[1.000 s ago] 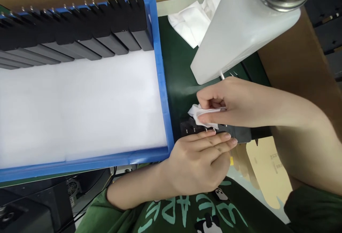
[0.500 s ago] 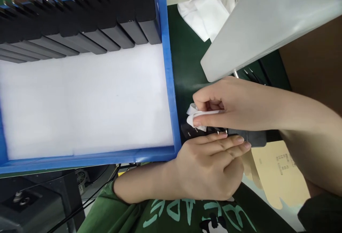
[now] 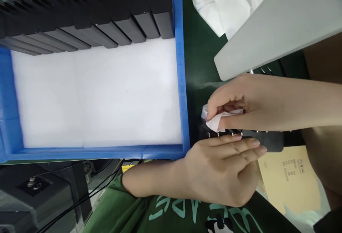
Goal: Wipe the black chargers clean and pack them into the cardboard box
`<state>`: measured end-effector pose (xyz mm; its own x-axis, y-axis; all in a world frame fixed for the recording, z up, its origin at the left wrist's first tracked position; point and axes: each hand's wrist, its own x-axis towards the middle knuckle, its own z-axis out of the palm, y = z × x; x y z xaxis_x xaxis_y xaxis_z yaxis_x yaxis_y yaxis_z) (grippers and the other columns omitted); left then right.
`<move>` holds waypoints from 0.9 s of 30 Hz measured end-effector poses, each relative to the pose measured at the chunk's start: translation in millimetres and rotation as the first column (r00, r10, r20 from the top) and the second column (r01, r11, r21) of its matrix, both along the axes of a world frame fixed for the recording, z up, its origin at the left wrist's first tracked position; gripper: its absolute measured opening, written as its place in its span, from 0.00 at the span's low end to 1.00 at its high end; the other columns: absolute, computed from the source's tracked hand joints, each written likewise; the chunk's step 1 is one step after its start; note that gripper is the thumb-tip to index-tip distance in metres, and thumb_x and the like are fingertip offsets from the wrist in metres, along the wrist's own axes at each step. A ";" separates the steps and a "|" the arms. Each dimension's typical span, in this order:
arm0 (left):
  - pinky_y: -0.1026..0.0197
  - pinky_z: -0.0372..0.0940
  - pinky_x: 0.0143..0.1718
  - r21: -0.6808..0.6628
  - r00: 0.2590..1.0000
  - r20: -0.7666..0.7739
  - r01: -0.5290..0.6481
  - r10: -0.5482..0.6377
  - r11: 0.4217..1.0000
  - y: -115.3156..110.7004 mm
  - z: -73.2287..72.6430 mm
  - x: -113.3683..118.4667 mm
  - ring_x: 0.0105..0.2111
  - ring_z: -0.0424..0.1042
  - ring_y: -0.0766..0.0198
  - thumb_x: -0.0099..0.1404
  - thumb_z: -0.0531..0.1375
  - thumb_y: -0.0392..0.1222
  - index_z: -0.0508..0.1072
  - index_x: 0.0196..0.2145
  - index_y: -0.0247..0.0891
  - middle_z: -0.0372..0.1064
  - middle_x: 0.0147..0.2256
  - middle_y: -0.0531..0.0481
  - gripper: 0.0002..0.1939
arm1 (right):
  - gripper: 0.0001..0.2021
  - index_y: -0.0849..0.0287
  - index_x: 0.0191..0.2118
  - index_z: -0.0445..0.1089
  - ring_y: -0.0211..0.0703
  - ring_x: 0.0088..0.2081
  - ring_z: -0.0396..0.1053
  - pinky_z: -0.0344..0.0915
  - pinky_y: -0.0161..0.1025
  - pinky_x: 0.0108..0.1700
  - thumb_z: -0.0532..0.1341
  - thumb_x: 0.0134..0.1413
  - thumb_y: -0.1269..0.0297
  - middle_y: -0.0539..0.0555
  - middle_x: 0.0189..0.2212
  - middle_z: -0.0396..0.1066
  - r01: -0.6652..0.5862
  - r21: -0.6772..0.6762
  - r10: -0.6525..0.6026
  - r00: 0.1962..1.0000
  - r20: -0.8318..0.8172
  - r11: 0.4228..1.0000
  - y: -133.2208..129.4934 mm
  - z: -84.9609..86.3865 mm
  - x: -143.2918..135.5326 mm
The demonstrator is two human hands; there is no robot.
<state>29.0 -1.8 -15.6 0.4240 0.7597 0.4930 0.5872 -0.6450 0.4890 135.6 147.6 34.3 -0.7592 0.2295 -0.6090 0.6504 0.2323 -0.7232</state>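
My right hand [image 3: 232,103] pinches a white cloth [image 3: 217,120] between thumb and fingers, over the left part of a dark block with metal pins [image 3: 269,141]. Just below it, my left hand [image 3: 224,165] lies on the near edge of the same block, its fingers stretched out to the right and covering part of it. The cloth touches the block close to its pins. Several similar black blocks [image 3: 120,8] stand in a row at the far side of a blue tray [image 3: 181,69], with metal pins sticking up.
A white sheet [image 3: 101,97] lines the tray. White crumpled cloths [image 3: 227,6] lie at the back. A large grey panel [image 3: 283,26] slants above my right hand. Printed cardboard [image 3: 292,177] is at the lower right. Dark equipment [image 3: 34,197] with cables stands lower left.
The whole view has shifted, so the tray and both hands appear farther right. The cloth is still in my right hand and looks more tucked under its fingers.
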 end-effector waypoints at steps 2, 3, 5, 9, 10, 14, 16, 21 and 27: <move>0.68 0.71 0.57 0.011 1.000 -0.010 0.008 -0.008 1.000 0.3 -0.1 0.6 0.48 0.79 0.70 0.70 0.55 0.28 0.82 0.35 0.38 0.81 0.43 0.57 0.16 | 0.11 0.56 0.26 0.72 0.33 0.22 0.62 0.57 0.37 0.24 0.63 0.58 0.61 0.47 0.20 0.68 0.031 -0.004 -0.031 0.998 0.057 0.999 -0.1 5.8 -0.5; 0.68 0.71 0.56 0.011 1.000 -0.011 0.011 -0.010 1.000 0.3 -0.1 0.7 0.48 0.79 0.70 0.70 0.55 0.28 0.82 0.35 0.38 0.81 0.43 0.57 0.16 | 0.12 0.56 0.24 0.70 0.33 0.22 0.61 0.57 0.37 0.24 0.64 0.58 0.60 0.46 0.20 0.67 0.051 -0.003 -0.051 0.997 0.061 0.999 -0.3 7.6 -1.4; 0.68 0.72 0.56 0.005 1.000 -0.009 0.009 -0.009 1.000 0.0 -0.2 0.6 0.47 0.79 0.70 0.70 0.55 0.28 0.82 0.34 0.39 0.81 0.42 0.58 0.16 | 0.12 0.56 0.23 0.67 0.33 0.22 0.59 0.55 0.36 0.23 0.64 0.57 0.62 0.46 0.19 0.66 0.048 -0.008 -0.048 0.998 0.050 0.999 -0.4 8.2 -3.3; 0.68 0.71 0.57 0.010 0.999 -0.021 0.024 -0.023 1.000 -1.0 -2.1 -1.2 0.49 0.78 0.70 0.71 0.53 0.28 0.82 0.36 0.39 0.81 0.43 0.58 0.17 | 0.10 0.57 0.24 0.65 0.31 0.19 0.53 0.50 0.36 0.20 0.61 0.54 0.72 0.44 0.17 0.62 -0.056 -0.049 0.057 0.998 0.021 0.997 1.0 0.4 -6.8; 0.68 0.70 0.58 0.014 0.999 -0.021 0.037 -0.036 0.999 -1.2 -3.0 -1.8 0.50 0.78 0.70 0.71 0.53 0.28 0.82 0.38 0.38 0.81 0.44 0.57 0.17 | 0.10 0.57 0.24 0.64 0.31 0.19 0.53 0.50 0.36 0.20 0.61 0.54 0.71 0.45 0.18 0.62 -0.053 -0.048 0.054 0.998 0.013 0.997 1.3 -1.7 -8.1; 0.67 0.69 0.59 0.024 0.998 0.029 0.053 -0.054 0.998 -0.7 -6.4 -4.4 0.49 0.78 0.69 0.70 0.55 0.29 0.81 0.40 0.34 0.81 0.44 0.55 0.13 | 0.09 0.57 0.24 0.64 0.30 0.21 0.53 0.51 0.35 0.23 0.59 0.52 0.76 0.44 0.19 0.61 -0.073 0.010 0.073 0.994 -0.079 0.997 3.5 0.1 -7.6; 0.66 0.69 0.59 0.001 0.997 0.054 0.059 -0.059 0.998 -0.2 -5.6 -6.2 0.49 0.79 0.69 0.70 0.57 0.30 0.80 0.41 0.33 0.81 0.44 0.54 0.11 | 0.09 0.57 0.27 0.66 0.30 0.23 0.54 0.54 0.35 0.25 0.57 0.52 0.78 0.44 0.22 0.62 -0.084 0.069 0.092 0.986 -0.140 0.994 5.0 9.3 5.7; 0.58 0.71 0.59 -0.013 0.989 -0.063 0.135 -0.135 0.991 -1.8 8.9 -10.4 0.53 0.76 0.61 0.71 0.56 0.30 0.79 0.44 0.30 0.78 0.50 0.47 0.11 | 0.03 0.50 0.39 0.73 0.35 0.29 0.67 0.64 0.38 0.31 0.62 0.61 0.62 0.50 0.32 0.73 0.297 0.200 -0.249 0.940 -0.234 0.934 -8.2 38.1 84.9; 0.53 0.70 0.60 0.113 0.951 -0.197 0.265 -0.240 0.958 2.3 18.3 9.5 0.56 0.74 0.52 0.72 0.56 0.33 0.78 0.49 0.27 0.77 0.52 0.42 0.13 | 0.04 0.47 0.40 0.74 0.38 0.30 0.69 0.66 0.40 0.31 0.66 0.59 0.60 0.51 0.35 0.75 0.648 0.073 -0.622 0.752 -0.221 0.758 -36.5 16.6 136.0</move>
